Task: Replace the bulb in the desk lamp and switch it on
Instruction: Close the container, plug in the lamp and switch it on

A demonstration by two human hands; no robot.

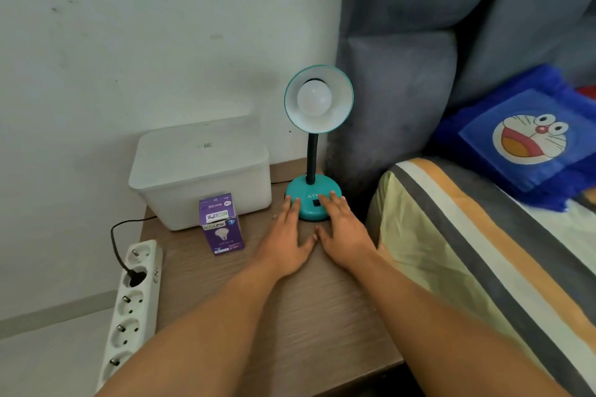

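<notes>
A teal desk lamp [311,185] stands at the back of a wooden bedside table [290,309]. Its shade [335,116] faces me, with an unlit white bulb [314,97] screwed inside. A black switch [316,203] sits on the round base. My left hand [287,238] lies flat on the table, fingertips touching the base's left edge. My right hand [343,229] lies flat too, its fingers resting on the base's right side. Both hands hold nothing. A purple bulb box [222,224] stands upright to the left of my left hand.
A white lidded plastic container [201,167] stands behind the box against the wall. A white power strip [134,300] hangs off the table's left edge, with a black plug [135,277] in it. A bed with striped sheet [483,251] and blue pillow [529,142] borders the right.
</notes>
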